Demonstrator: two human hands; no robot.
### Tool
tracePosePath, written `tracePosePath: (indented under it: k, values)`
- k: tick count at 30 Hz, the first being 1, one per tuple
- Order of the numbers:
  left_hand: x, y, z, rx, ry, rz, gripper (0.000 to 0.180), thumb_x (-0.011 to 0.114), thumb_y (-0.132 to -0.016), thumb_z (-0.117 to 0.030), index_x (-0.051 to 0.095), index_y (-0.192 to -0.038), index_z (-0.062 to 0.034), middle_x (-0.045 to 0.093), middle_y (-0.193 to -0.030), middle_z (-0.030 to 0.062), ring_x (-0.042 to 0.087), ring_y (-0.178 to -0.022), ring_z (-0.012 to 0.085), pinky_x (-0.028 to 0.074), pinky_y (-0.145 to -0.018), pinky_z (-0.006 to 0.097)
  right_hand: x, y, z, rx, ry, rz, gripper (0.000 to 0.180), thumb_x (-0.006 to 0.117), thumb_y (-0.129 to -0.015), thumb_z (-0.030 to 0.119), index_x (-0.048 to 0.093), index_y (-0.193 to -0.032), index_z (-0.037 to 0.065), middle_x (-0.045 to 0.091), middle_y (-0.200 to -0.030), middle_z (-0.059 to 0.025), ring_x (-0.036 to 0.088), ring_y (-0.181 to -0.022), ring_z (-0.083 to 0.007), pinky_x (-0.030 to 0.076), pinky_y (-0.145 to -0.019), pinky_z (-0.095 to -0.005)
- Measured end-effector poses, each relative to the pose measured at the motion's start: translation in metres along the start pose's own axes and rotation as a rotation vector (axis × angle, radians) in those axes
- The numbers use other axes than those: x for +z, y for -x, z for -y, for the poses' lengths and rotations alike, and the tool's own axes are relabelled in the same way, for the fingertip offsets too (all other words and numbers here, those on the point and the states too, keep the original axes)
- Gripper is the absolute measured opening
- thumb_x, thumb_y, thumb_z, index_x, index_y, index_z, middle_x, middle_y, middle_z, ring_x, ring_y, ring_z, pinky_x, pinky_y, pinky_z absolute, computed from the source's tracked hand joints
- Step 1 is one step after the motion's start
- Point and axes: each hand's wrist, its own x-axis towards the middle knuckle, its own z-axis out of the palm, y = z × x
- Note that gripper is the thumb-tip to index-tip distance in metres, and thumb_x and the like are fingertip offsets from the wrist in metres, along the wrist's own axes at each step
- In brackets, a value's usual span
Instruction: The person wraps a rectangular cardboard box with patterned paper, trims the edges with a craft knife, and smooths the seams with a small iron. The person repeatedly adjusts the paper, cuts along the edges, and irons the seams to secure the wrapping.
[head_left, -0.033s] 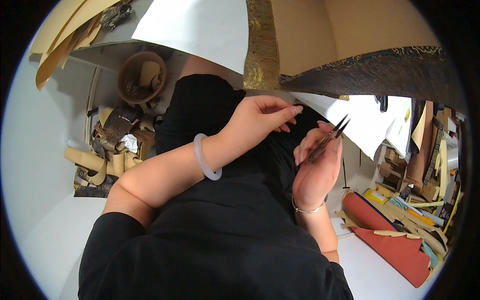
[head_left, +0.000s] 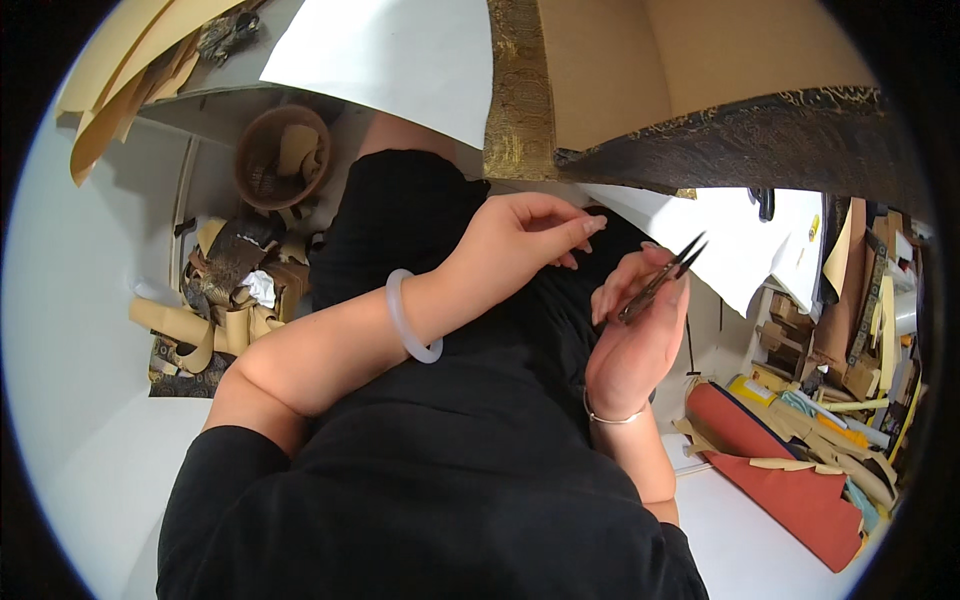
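Observation:
My left hand (head_left: pixel 520 232) is over my lap near the middle of the view, thumb and fingers pinched together. Whatever may be between its fingertips is too small to make out. To its right, my right hand (head_left: pixel 640 330) is turned palm up with fingers curled around a slim pair of dark, pointed tweezers (head_left: pixel 655 290), whose tips point up and right. Just beyond both hands, the table edge carries folded tan sheet material (head_left: pixel 610 90) with a gold-patterned strip (head_left: pixel 520 130) and a dark brocade-like panel (head_left: pixel 740 145). Neither hand touches it.
White paper (head_left: pixel 390 60) lies on the table. A brown bin (head_left: pixel 245 160) holding scraps stands left, with piled offcuts (head_left: pixel 225 260) nearer. Red sheet material (head_left: pixel 785 500) leans at right below crowded shelves (head_left: pixel 860 330). Tan sheets (head_left: pixel 130 80) overhang at upper left.
The tweezers and my right hand have shifted very slightly up and right. My left hand keeps its pinch.

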Motion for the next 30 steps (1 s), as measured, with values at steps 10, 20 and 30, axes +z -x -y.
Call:
tracePosePath:
  k: [10,20,30]
  values:
    - [0.002,-0.014,0.011,0.047,0.029,0.058,0.036,0.064,-0.101,-0.02,0.064,-0.131,0.0005,0.071,-0.103,0.0037,0.062,-0.073,0.0085,0.05,-0.066,0.022,-0.017,-0.03,-0.023,0.189,-0.118,-0.154,0.042,0.036,-0.111,0.04,0.05,-0.129,0.005,0.058,-0.141,-0.0152,0.06,-0.093,-0.0169,0.049,-0.079,-0.0301]
    - [-0.007,-0.014,0.008,0.131,0.137,-0.125,0.03,0.068,-0.099,-0.024,0.073,-0.115,0.0006,0.076,-0.11,0.0075,0.07,-0.082,0.0115,0.051,-0.064,0.023,-0.009,-0.019,-0.04,0.166,0.04,-0.004,0.032,0.039,-0.112,0.028,0.054,-0.124,0.002,0.06,-0.091,-0.0034,0.047,-0.066,-0.0057,0.038,-0.057,-0.0204]
    - [-0.012,-0.014,0.006,0.123,0.074,-0.123,0.029,0.065,-0.101,-0.025,0.073,-0.116,-0.0025,0.076,-0.11,0.0064,0.067,-0.074,0.007,0.049,-0.06,0.021,-0.003,-0.01,-0.041,0.214,0.042,0.062,0.035,0.035,-0.112,0.029,0.052,-0.127,0.003,0.054,-0.081,-0.0021,0.041,-0.059,-0.0069,0.034,-0.053,-0.0221]
